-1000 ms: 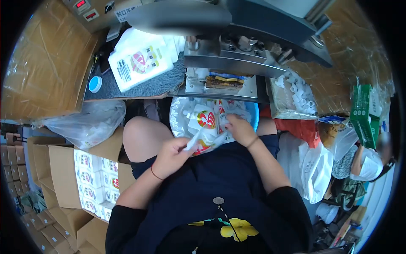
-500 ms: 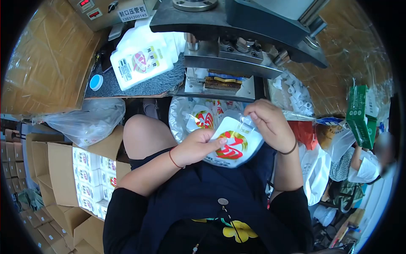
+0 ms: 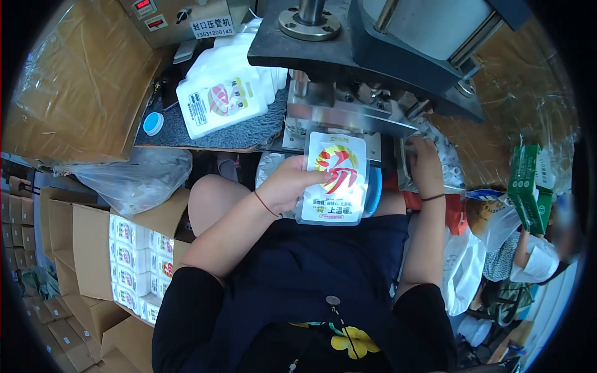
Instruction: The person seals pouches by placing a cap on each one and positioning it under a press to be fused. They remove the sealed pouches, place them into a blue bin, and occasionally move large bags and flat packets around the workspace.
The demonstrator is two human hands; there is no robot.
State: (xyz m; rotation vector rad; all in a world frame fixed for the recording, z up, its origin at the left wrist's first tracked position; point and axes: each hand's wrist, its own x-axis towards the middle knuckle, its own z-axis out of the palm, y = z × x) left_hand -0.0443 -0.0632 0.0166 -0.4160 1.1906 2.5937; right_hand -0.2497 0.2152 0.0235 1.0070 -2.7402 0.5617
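Much of blue tub (image 3: 375, 191) behind pouch (image 3: 336, 180).

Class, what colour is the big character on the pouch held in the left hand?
The pouch's big character is red, seen best in head view.

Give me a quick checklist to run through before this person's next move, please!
1. Pouch held by left hand: ok.
2. Pouch's printing facing the camera: ok.
3. White tube-shaped pieces within right hand's reach: ok, the hand is right beside them.
4. Right hand gripping a piece: cannot tell, fingertips hidden.
5. Pouch clear of the machine: cannot tell, they overlap in this view.
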